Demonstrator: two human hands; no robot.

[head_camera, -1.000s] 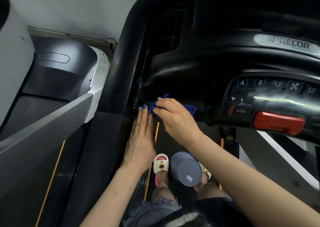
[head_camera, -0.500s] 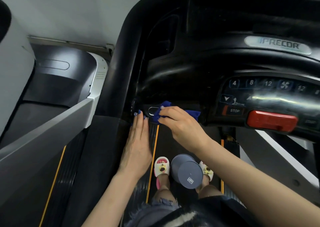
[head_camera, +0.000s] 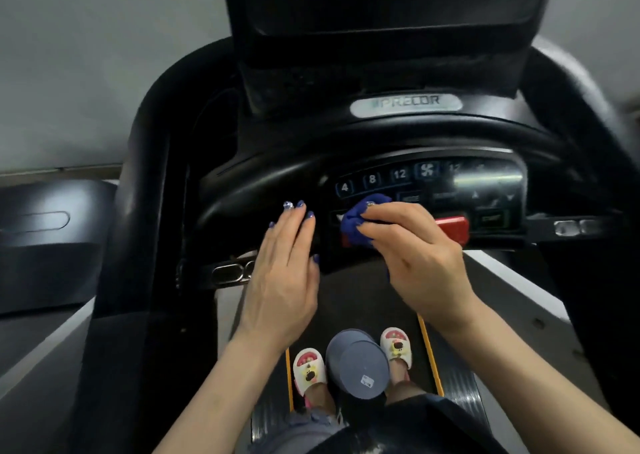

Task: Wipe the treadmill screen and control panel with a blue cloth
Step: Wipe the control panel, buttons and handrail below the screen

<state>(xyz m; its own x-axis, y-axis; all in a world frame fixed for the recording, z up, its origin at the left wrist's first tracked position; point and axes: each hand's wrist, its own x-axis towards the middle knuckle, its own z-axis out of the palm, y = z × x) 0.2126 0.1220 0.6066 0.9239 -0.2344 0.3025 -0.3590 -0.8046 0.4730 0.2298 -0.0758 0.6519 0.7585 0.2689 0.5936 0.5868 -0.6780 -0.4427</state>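
Treadmill console, head view.

Right hand (head_camera: 415, 263): grip closed round the bunched blue cloth (head_camera: 356, 223), pressing it to the left end of the control panel (head_camera: 429, 190), just left of the red stop bar (head_camera: 452, 228). The cloth hides the keys under it.

Left hand (head_camera: 284, 280): fingers straight and together, holding nothing, laid flat at the console's lower rim just left of the panel; whether it touches the rim cannot be told. A metal sensor plate (head_camera: 230, 272) sits beside it, another (head_camera: 571, 227) at the far right.

Open room: bare panel runs right of the cloth to the panel's edge; black moulded rim curves above.

Screen (head_camera: 381, 7): dark, cut off at the top edge of the view.

Legible: "PRECOR" on the silver badge (head_camera: 405, 104); keys "4", "8", "12", a fan symbol. Keys further right are blurred and washed by glare.

Below: belt (head_camera: 363, 301) with yellow edge lines; white cartoon slippers (head_camera: 308, 372); a grey cylinder (head_camera: 360, 363) with a small label, unreadable.
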